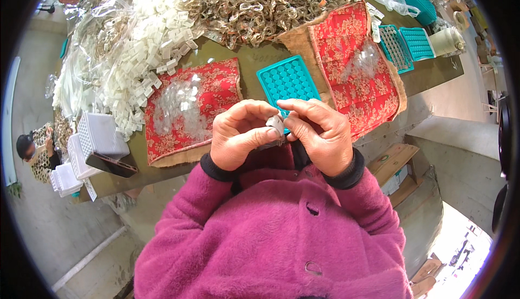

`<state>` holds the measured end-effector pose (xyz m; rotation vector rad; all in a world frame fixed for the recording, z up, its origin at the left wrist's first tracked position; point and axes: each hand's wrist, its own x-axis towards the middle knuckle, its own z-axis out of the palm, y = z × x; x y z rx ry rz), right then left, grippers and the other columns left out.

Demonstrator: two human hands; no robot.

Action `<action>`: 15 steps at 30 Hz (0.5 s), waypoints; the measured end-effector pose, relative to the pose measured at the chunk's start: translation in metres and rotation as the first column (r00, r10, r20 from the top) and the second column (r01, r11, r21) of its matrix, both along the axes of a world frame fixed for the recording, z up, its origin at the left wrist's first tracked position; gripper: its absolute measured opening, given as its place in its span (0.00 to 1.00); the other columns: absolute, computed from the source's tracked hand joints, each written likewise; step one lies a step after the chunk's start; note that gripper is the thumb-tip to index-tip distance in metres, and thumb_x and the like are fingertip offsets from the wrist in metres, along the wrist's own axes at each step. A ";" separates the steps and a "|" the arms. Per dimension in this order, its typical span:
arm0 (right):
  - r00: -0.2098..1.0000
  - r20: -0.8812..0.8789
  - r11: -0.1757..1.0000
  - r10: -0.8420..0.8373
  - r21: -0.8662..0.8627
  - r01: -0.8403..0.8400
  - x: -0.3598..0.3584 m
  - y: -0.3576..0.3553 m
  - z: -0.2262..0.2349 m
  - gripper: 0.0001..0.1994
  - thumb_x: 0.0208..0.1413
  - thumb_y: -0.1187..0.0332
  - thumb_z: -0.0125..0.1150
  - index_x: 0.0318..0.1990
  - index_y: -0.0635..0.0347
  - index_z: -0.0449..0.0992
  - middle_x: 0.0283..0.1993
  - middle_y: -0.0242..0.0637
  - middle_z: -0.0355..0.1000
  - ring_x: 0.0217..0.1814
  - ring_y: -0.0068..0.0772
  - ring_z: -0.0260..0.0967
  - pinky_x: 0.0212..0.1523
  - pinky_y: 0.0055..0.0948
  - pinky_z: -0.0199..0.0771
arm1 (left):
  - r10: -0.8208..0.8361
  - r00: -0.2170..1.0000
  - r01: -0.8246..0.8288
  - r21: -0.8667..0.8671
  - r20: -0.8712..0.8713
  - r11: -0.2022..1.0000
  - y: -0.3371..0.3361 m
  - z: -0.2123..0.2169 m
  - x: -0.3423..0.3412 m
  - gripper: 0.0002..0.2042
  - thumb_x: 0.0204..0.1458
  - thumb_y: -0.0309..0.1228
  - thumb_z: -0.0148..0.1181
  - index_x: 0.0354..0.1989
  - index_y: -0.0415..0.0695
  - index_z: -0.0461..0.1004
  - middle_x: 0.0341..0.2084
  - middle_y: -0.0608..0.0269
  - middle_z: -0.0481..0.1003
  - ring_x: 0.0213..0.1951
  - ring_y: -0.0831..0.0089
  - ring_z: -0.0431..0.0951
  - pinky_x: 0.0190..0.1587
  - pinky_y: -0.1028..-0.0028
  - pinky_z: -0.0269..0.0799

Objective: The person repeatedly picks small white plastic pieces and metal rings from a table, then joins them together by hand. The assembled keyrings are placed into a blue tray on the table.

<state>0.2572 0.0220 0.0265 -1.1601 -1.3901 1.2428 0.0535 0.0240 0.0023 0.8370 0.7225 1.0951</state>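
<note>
In front of my chest, both hands meet over the near edge of a teal tray [279, 64] with rows of round cells. My left hand [234, 136] pinches a small white piece [275, 122] between thumb and fingers. Close against it, my right hand [327, 136] has its thumb and index finger pressed together; whatever is between them is too small to make out. Left of the tray, a red floral cloth pad [219, 78] carries a heap of small clear pieces [181, 104]. A second red floral pad [338, 36] lies to the right, with more clear pieces [365, 62].
White tag-like pieces [162, 28] and brownish clear loops [249, 6] are piled along the far side. White racks [103, 131] and a dark phone-like slab [111, 165] sit at the left edge. Right: teal trays [417, 43], a pale roll [447, 40]. Another person [42, 153] is far left.
</note>
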 end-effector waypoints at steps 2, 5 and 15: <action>0.998 0.065 0.995 -0.016 0.100 0.010 0.001 0.000 -0.001 0.08 0.63 0.79 0.65 0.47 0.63 0.84 0.40 0.35 0.80 0.39 0.22 0.79 0.38 0.23 0.80 | -0.023 1.000 0.023 -0.037 0.015 0.999 0.000 -0.001 0.000 0.16 0.55 0.21 0.71 0.52 0.36 0.77 0.45 0.57 0.82 0.41 0.73 0.82 0.48 0.72 0.81; 0.994 0.077 0.983 -0.075 0.173 0.061 0.003 -0.002 -0.002 0.07 0.63 0.79 0.65 0.47 0.64 0.82 0.40 0.36 0.82 0.43 0.23 0.80 0.41 0.24 0.81 | -0.024 1.000 0.024 -0.089 0.000 0.996 -0.001 -0.001 -0.001 0.15 0.58 0.22 0.68 0.53 0.37 0.77 0.45 0.55 0.82 0.44 0.69 0.83 0.49 0.68 0.82; 0.973 -0.226 0.998 -0.052 0.008 0.055 0.003 -0.013 -0.003 0.07 0.61 0.83 0.67 0.43 0.62 0.79 0.39 0.33 0.78 0.41 0.22 0.78 0.45 0.24 0.79 | -0.029 0.951 0.091 -0.190 0.308 0.978 -0.007 -0.007 0.002 0.14 0.62 0.23 0.65 0.55 0.34 0.78 0.45 0.51 0.82 0.45 0.61 0.84 0.49 0.60 0.83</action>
